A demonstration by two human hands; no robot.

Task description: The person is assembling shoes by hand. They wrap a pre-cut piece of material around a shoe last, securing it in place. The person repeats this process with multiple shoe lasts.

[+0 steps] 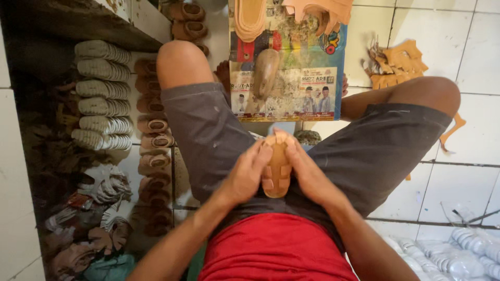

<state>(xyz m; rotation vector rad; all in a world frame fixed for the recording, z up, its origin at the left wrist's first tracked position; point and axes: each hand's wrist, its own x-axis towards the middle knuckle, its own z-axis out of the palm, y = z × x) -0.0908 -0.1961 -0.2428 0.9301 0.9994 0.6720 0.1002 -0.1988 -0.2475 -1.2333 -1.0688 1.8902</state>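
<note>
Both hands close around a small tan strapped sandal [276, 165] held over the lap: the left grip [249, 174] clamps its left side, fingers curled over the straps, and the right grip [308, 174] clamps the opposite side. Beyond the grips lies a printed board [312, 62] carrying a wooden shoe last [265, 73] and a tan insole [250, 18]. Left of the grips, rows of pale soles [103, 93] and brown sandals [153, 130] line the floor.
</note>
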